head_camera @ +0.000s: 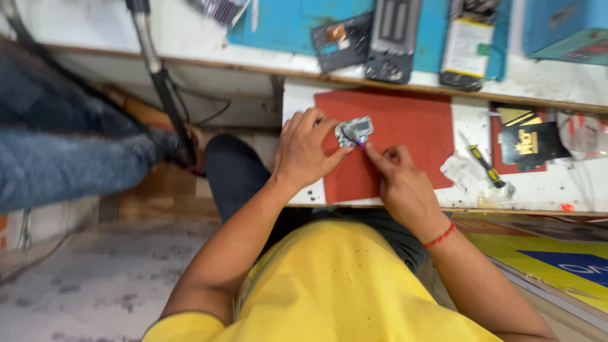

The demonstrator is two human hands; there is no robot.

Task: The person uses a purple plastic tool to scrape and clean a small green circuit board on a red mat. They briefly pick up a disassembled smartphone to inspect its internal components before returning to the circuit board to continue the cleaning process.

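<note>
A white, scuffed table (297,101) carries a red rectangular mat (411,126) reaching its near edge; there the left hand (304,152) pinches a small silvery circuit board (354,130), the right hand (402,180) pinching its near corner, a yellow-black screwdriver (486,167) rightward

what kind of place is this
Probably a phone repair bench: opened phone bodies lie on the blue mat, a screwdriver sits nearby, and both hands work a small circuit board over a red mat.
</note>
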